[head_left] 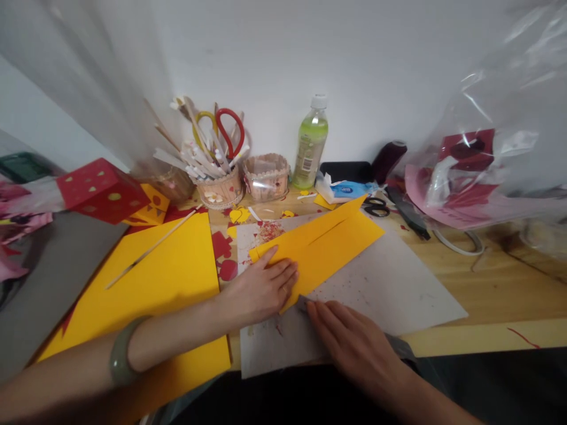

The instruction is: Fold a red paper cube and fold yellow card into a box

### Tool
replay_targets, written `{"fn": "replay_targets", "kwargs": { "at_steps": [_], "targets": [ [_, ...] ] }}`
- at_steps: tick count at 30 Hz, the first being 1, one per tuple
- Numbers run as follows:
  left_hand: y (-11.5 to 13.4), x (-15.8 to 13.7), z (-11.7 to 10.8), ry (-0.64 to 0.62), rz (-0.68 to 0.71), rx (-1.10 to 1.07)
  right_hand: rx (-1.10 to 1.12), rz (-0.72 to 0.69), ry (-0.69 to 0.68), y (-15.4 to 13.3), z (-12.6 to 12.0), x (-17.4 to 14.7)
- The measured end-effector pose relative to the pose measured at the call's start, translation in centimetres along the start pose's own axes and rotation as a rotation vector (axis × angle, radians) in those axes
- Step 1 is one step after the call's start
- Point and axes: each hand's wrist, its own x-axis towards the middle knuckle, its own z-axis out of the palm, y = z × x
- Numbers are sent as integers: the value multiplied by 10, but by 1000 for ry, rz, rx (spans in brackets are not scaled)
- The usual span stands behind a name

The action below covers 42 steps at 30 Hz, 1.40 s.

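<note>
A folded sheet of yellow paper (332, 251) lies aslant on a speckled grey sheet (398, 295), with a narrow slit near its upper edge. My left hand (261, 289) lies on its left end, fingers flat and thumb apart, pressing the paper. Just below that end, my right hand (349, 333) is closed around a flat dark grey strip-like tool (402, 348). The tool's tip is close to the yellow paper's lower corner; its middle is hidden under the hand, so its exact kind is unclear.
A large yellow sheet (177, 254) with a thin brush (148, 251) lies at left. Behind stand a pen basket (221, 190), a small basket (266, 180) and a green drink bottle (311, 144). Black scissors (376, 206), a wipes pack (348, 189) and a plastic-wrapped pink item (469, 189) are at right.
</note>
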Motion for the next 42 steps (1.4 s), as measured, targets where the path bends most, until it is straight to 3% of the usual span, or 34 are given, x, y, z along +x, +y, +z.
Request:
{"fn": "replay_targets", "kwargs": {
  "at_steps": [3,6,8,13,15,17,21,24,30,33,38,42],
  "targets": [
    [1,-1,4,18,-19,-6,236,-38,-21,-8,-7,1],
    [1,-1,5,63,-50,-15,347,-90,-29,5,-15,-14],
    [0,-2,3,77,-51,-3,235,-72,-5,34,-19,-37],
    [-10,-6,-15,280,-76,23,-140,263,-12,138,-21,-97],
    [-18,-4,-24,337,-168,-6,-182,312,-34,165,-20,-103],
    [-26,1,-33,313,-280,-84,-181,329,-29,174,-16,-94],
    [-45,17,-42,102,-485,-414,-61,264,16,152,-2,-44],
    [-58,29,-40,-72,-617,-609,157,138,-206,129,12,0],
    [-72,35,-28,-53,-656,-808,198,64,-282,120,24,47],
    [-74,31,-24,-9,-706,-806,157,61,-240,115,15,42],
    [-78,26,-17,5,-729,-793,11,-117,27,89,-7,-6],
    [-81,26,-14,15,-721,-788,-16,-165,-19,71,-10,-42]
  ]
}}
